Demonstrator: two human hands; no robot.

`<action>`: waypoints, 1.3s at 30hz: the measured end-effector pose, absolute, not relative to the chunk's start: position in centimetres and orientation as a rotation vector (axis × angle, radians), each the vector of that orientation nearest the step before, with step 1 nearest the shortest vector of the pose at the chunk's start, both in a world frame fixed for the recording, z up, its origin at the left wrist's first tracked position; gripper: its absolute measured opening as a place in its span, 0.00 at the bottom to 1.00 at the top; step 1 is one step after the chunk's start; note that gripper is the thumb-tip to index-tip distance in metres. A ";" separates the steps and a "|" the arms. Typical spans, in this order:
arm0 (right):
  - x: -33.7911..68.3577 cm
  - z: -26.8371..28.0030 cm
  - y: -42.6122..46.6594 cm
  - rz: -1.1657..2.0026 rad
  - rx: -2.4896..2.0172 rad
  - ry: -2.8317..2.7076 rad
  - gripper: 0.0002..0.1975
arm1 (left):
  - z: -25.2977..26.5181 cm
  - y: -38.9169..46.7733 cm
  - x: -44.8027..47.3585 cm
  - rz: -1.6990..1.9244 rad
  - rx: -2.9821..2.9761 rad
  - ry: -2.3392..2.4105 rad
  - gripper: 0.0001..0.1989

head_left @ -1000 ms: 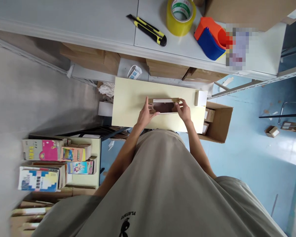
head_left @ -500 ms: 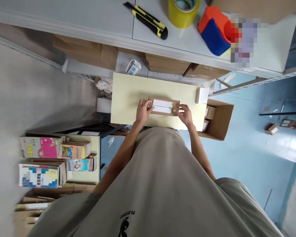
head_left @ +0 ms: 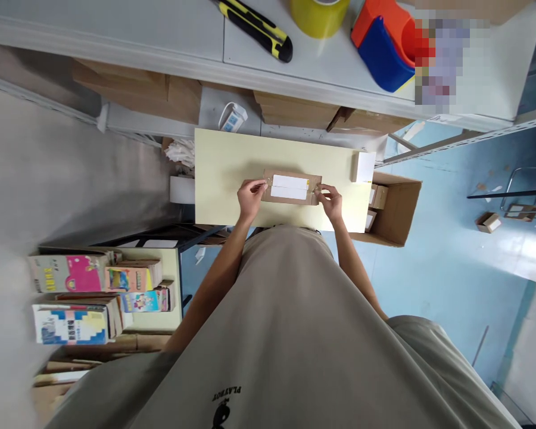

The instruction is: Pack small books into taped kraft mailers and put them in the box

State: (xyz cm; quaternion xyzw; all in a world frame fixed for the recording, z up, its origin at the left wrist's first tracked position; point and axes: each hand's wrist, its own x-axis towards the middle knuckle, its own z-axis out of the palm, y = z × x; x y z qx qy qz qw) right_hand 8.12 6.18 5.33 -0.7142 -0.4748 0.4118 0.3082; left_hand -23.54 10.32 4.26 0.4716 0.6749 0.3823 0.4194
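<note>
A long, flat cardboard box (head_left: 290, 201) lies on the pale yellow tabletop (head_left: 223, 161), with two white panels meeting at a seam along its upper face. Shiny patches that look like clear tape show at both ends. At the box's left end, my left hand (head_left: 251, 198) is pinched, its fingertips on the edge. My right hand (head_left: 331, 200) pinches at the opposite end, fingers curled. Whether the fingertips hold the cardboard itself or the tape on it is too small to make out.
A white box (head_left: 363, 167) stands at the table's right end, beside an open carton (head_left: 399, 208) with smaller boxes. On the grey shelf (head_left: 161, 36) lie a utility knife (head_left: 256, 30), a yellow tape roll (head_left: 320, 18) and an orange-blue tape dispenser (head_left: 384, 53). Books (head_left: 71, 322) fill the lower left.
My left hand has drawn back slightly to the left and its fingers have closed into a pinch at the box end. My right hand stays at its end. The whole view has shifted slightly.
</note>
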 end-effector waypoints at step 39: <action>11.3 24.0 19.1 0.232 -1.513 -1.563 0.26 | 18.1 22.6 -17.4 1.158 1.264 1.367 0.24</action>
